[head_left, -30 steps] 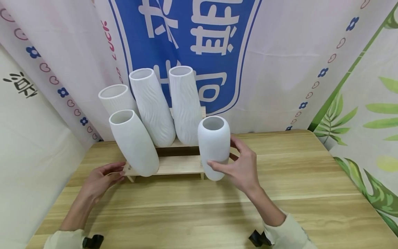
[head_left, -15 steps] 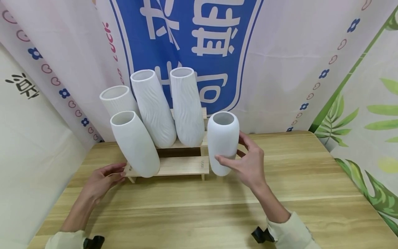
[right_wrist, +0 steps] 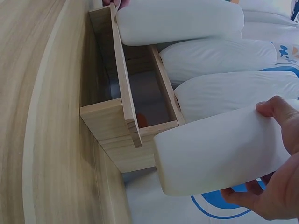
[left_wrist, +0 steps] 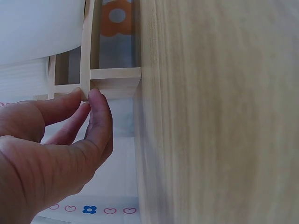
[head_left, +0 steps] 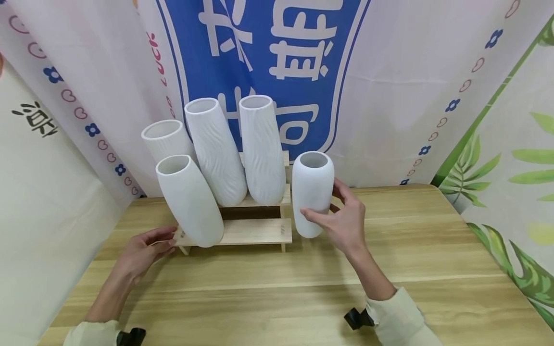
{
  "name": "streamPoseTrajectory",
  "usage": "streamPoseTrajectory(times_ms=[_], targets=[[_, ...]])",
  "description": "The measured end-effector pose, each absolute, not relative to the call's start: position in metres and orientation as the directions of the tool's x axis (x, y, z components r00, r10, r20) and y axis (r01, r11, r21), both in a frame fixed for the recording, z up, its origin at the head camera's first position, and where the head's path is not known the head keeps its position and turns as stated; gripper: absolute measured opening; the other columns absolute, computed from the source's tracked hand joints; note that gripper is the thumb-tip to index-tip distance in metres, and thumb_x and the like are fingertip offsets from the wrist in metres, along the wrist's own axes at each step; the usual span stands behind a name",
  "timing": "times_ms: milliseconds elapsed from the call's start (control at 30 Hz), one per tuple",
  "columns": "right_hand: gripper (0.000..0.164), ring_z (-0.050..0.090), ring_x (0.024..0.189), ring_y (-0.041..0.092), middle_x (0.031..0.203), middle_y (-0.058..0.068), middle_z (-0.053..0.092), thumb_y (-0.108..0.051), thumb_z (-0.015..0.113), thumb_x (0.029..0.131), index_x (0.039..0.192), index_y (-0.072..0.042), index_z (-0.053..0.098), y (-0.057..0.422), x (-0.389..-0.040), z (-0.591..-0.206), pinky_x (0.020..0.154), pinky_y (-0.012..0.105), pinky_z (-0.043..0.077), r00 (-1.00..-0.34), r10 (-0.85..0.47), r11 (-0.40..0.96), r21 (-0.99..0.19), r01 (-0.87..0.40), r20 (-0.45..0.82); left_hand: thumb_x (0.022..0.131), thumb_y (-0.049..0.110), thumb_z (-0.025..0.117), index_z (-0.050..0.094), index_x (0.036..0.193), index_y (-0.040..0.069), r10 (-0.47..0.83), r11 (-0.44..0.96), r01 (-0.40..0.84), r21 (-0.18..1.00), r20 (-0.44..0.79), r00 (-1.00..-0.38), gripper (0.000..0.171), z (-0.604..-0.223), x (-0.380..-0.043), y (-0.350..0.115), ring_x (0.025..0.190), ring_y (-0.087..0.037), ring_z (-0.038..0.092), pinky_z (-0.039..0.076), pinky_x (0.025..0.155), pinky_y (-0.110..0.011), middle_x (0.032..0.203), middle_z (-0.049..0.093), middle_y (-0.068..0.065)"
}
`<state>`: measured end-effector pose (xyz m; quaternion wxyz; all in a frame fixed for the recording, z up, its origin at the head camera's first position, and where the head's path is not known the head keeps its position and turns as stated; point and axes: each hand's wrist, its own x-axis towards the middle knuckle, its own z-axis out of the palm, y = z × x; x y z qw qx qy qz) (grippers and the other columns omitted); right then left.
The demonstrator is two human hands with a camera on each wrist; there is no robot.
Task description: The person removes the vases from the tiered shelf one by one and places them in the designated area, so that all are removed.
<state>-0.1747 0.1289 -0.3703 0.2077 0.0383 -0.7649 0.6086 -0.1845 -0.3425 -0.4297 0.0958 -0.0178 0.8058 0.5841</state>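
My right hand [head_left: 346, 223] grips a smooth white vase [head_left: 313, 192], thumb on its near side and fingers around the far side. The vase is upright, just off the right end of a stepped wooden stand [head_left: 259, 231]; the right wrist view shows its base raised above the tabletop. At the stand's other end my left hand [head_left: 140, 252] pinches the tip of the lower shelf [left_wrist: 85, 77] between thumb and fingers. A second smooth vase [head_left: 190, 202] occupies that shelf's left part. Two tall wavy-patterned vases [head_left: 216, 154] [head_left: 263, 154] and a ribbed one [head_left: 166, 139], partly hidden, stand behind.
The stand rests toward the back of a wood-grain table [head_left: 242, 298]. Right behind it hangs a white cloth with a blue printed panel [head_left: 298, 86]. A leaf-patterned cloth [head_left: 510, 168] borders the right side. Bare tabletop stretches in front and to the right.
My right hand has carried the vase rightward and slightly back, from in front of the lower shelf's right end to beside the stand. The left hand keeps its hold on the shelf.
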Motion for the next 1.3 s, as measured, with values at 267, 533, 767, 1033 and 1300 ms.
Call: streamPoseTrajectory(times_ms=[267,533,767,1033,1300], targets=[[0.087,0.065,0.126,0.032,0.142,0.014,0.066,-0.012,0.1,0.074,0.151,-0.007,0.059,0.125,-0.185,-0.369,0.103,0.053,0.066,-0.905,0.227,0.248,-0.92,-0.304,0.36,0.109,0.005,0.06,0.039,0.158,-0.013,0.078,0.322,-0.143,0.936,-0.177,-0.981,0.057,-0.43,-0.185,-0.342,0.105,-0.001,0.072,0.065,0.099,-0.022,0.126,0.064,0.0],[0.086,0.065,0.127,0.032,0.143,0.015,0.067,-0.013,0.1,0.074,0.15,-0.006,0.061,0.127,-0.196,-0.369,0.102,0.053,0.066,-0.896,0.255,0.246,-0.92,-0.304,0.364,0.109,0.005,0.06,0.039,0.158,-0.013,0.082,0.327,-0.136,0.935,-0.172,-0.982,0.057,-0.431,-0.185,-0.343,0.106,0.0,0.071,0.064,0.099,-0.021,0.128,0.062,-0.001],[0.085,0.065,0.127,0.032,0.143,0.014,0.067,-0.014,0.099,0.075,0.15,-0.008,0.06,0.129,-0.206,-0.367,0.102,0.053,0.066,-0.896,0.283,0.236,-0.93,-0.282,0.343,0.109,0.006,0.06,0.039,0.158,-0.013,0.082,0.324,-0.137,0.936,-0.172,-0.982,0.057,-0.43,-0.185,-0.342,0.106,0.0,0.071,0.064,0.099,-0.021,0.128,0.063,-0.001],[0.084,0.065,0.128,0.033,0.143,0.015,0.066,-0.014,0.098,0.075,0.15,-0.007,0.06,0.126,-0.217,-0.368,0.103,0.055,0.065,-0.887,0.308,0.215,-0.933,-0.289,0.345,0.109,0.006,0.06,0.04,0.157,-0.014,0.085,0.325,-0.128,0.937,-0.164,-0.983,0.056,-0.429,-0.184,-0.342,0.105,0.0,0.072,0.064,0.098,-0.02,0.127,0.063,-0.001],[0.084,0.062,0.133,0.033,0.147,0.015,0.063,-0.01,0.097,0.076,0.151,-0.006,0.059,0.122,-0.228,-0.371,0.109,0.055,0.062,-0.888,0.323,0.164,-0.944,-0.287,0.326,0.109,0.005,0.059,0.04,0.157,-0.015,0.088,0.319,-0.121,0.94,-0.157,-0.984,0.055,-0.429,-0.184,-0.342,0.106,0.0,0.071,0.065,0.099,-0.022,0.124,0.064,0.001]])
